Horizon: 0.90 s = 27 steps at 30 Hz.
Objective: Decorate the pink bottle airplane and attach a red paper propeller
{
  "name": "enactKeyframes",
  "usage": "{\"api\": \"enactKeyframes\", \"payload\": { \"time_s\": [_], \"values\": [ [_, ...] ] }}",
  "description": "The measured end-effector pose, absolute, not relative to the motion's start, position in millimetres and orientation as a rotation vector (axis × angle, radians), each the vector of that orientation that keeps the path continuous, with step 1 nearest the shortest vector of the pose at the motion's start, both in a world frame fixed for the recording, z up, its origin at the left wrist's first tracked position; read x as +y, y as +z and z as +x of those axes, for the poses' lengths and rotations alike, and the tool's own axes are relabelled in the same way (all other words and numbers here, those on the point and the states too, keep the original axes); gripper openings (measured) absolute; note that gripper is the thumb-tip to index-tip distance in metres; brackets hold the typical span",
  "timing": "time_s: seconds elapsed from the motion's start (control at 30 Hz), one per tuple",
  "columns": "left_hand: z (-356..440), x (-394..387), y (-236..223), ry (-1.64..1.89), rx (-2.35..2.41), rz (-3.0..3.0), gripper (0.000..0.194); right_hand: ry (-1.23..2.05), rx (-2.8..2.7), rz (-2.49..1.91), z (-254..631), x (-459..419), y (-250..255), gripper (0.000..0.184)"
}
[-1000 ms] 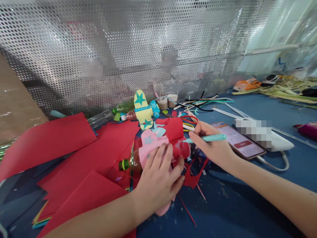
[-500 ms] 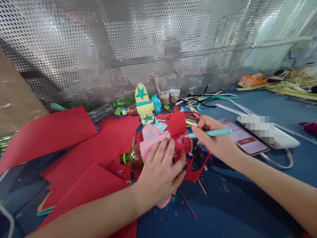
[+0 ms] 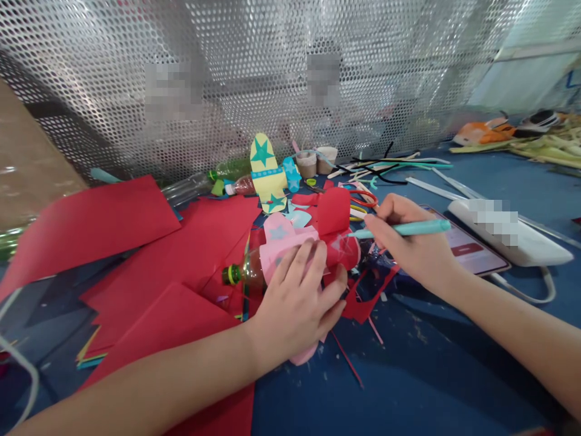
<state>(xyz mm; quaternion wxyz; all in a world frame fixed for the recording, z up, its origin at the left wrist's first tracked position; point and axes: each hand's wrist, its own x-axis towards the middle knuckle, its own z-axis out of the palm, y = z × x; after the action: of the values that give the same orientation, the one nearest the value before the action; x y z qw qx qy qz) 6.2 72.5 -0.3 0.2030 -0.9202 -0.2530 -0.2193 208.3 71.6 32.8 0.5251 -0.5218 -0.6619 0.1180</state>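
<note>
My left hand [image 3: 293, 297] lies over a plastic bottle [image 3: 252, 270] on its side, fingers curved round it and pressing it to the table. Pink paper [image 3: 272, 245] wraps the bottle, and its green neck points left. At the bottle's right end is red paper [image 3: 348, 247] with a pale star outline on it. Pinched in my right hand [image 3: 411, 248] is a light teal pen [image 3: 422, 227], whose tip is at the star. Behind stands a similar bottle craft with yellow paper wings [image 3: 267, 175] and teal stars.
Red paper sheets [image 3: 172, 242] cover the left side. Red-handled scissors [image 3: 363, 197] and paper scraps lie behind the bottle. A phone [image 3: 472, 251] and a white power bank [image 3: 508, 233] with a cable sit at right. A perforated metal screen [image 3: 254, 72] closes off the back.
The view has shifted slightly, so most things appear a little higher and further right. My left hand still holds the bottle; the pen tip stays near the star on the red paper.
</note>
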Motion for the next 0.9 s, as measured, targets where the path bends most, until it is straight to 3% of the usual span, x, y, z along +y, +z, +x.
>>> {"api": "enactKeyframes", "payload": {
  "time_s": [0.9],
  "values": [
    [6.5, 71.7, 0.2, -0.601, -0.716, -2.56, 0.031, 0.286, -1.597, -1.261, 209.1, 72.2, 31.2, 0.029]
  ]
}}
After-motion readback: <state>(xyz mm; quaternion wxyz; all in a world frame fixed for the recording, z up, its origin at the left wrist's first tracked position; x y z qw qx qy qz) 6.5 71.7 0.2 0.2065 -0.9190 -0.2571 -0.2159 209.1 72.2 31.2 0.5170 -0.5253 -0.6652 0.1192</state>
